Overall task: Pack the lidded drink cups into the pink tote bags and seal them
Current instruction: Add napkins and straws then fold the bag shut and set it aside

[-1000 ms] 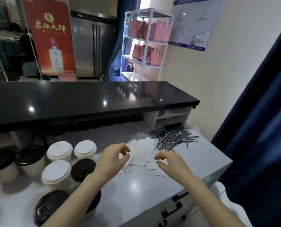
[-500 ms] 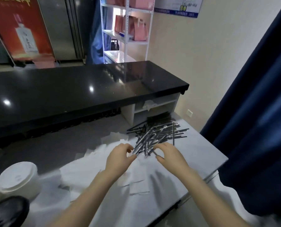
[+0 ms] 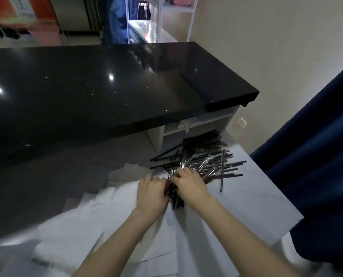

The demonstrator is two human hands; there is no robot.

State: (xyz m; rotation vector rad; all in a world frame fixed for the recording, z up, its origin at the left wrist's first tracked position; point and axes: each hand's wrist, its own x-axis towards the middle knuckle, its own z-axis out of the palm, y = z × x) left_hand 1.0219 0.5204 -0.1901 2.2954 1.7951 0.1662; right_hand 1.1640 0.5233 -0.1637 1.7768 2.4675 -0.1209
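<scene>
A long glossy black stone counter top (image 3: 106,86) runs across the room beyond both hands, and a heavy dark blue curtain (image 3: 316,156) hangs well off to the right of them. Under the hands lies a pale grey work surface (image 3: 256,196), with loose white paper sheets (image 3: 76,236) spread to their left and under the forearms. Far past the counter stands a white metal shelf rack (image 3: 158,21), and the pink tote bags (image 3: 183,0) sit on it, only their lower edge showing. Just ahead of the fingers is a pile of black straws in clear wrappers (image 3: 206,156). The left hand (image 3: 151,193) and right hand (image 3: 190,188) are close together at its near end, fingers curled round a bunch of the straws between them.
</scene>
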